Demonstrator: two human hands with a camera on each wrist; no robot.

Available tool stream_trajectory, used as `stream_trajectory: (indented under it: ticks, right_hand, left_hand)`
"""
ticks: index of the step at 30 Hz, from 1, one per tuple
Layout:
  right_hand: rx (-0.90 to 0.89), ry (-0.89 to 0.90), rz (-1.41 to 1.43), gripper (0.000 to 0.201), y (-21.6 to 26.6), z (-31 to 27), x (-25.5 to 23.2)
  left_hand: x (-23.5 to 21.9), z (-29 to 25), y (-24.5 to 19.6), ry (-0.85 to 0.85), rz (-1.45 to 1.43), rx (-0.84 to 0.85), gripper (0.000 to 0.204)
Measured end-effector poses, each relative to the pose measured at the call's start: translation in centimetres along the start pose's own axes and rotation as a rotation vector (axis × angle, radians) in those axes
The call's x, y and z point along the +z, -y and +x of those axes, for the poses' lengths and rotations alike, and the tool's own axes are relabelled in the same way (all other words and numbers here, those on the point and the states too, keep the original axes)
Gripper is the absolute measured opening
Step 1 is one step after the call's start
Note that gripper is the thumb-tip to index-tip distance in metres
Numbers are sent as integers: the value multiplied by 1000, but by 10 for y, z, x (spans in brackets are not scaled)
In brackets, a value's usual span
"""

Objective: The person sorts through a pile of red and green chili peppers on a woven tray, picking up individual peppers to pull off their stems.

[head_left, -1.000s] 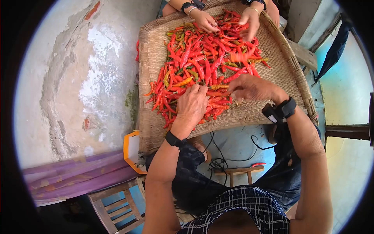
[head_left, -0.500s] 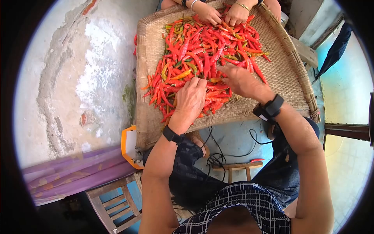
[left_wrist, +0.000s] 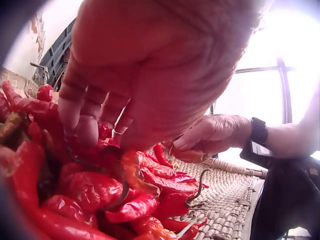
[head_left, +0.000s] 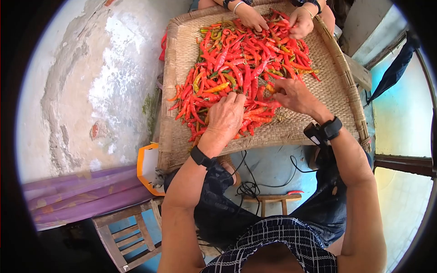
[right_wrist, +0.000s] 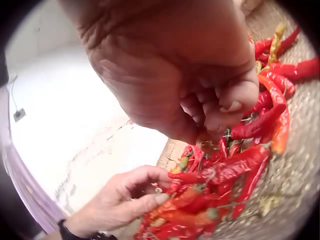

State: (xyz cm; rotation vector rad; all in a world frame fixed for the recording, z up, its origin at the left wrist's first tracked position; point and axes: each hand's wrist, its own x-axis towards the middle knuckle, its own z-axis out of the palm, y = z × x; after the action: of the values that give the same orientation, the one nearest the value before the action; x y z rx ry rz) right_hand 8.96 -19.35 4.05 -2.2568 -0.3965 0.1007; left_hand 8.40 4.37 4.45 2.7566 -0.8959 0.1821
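A heap of red chili peppers [head_left: 236,63], some of them orange, yellow or greenish, lies on a woven tray [head_left: 332,91]. My left hand [head_left: 226,113] is at the near side of the heap, fingers bent down and thumb opposite, holding red chilies [right_wrist: 182,176] among the others. Just right of it, my right hand [head_left: 296,95] has its thumb and fingertips drawn together at an orange chili [head_left: 271,87]. The right palm [right_wrist: 175,65] hides much of that grip in the right wrist view. From the left wrist, the right hand [left_wrist: 212,135] appears beyond the heap, above the weave.
Across the tray another person's two hands [head_left: 252,17] [head_left: 301,22] work at the heap's far edge. Below the tray are a small wooden stool [head_left: 272,198] with one red chili on it, and black cables [head_left: 249,187]. A wooden chair [head_left: 125,239] stands lower left, beside a purple cloth [head_left: 91,195].
My right hand moved in to the heap's middle, then drew back slightly rightward with its fingertips together. My left hand stays at the same spot. The other person's hands came together, then parted.
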Motion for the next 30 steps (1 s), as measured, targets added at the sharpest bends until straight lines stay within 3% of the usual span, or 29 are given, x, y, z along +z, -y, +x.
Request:
stream_trajectory:
  ticks: [1, 5, 9, 12, 16, 18, 21, 30]
  right_hand:
    - [72, 125, 66, 18, 2, -1, -4]
    - [137, 321, 311, 19, 6, -8, 4]
    - [123, 349, 321, 18, 2, -2, 1]
    - [281, 190, 580, 15, 4, 5, -14]
    - [297, 186, 712, 15, 3, 9, -12]
    - [313, 171, 599, 17, 6, 6, -5]
    - [326, 331, 512, 17, 11, 2, -2]
    - [162, 375, 664, 20, 25, 0, -20]
  left_hand:
    - [1, 0, 0, 13, 22, 30, 31]
    - [4, 0, -1, -17, 45, 59, 31]
    - [3, 0, -2, -9, 56, 64, 29]
    - [4, -1, -3, -8, 65, 62, 28]
    - [4, -1, -4, 4, 85, 61, 29]
    - [6, -1, -4, -17, 67, 55, 29]
    - [4, -1, -9, -61, 21, 39, 30]
    - [-3, 1, -26, -106, -264, 72, 33]
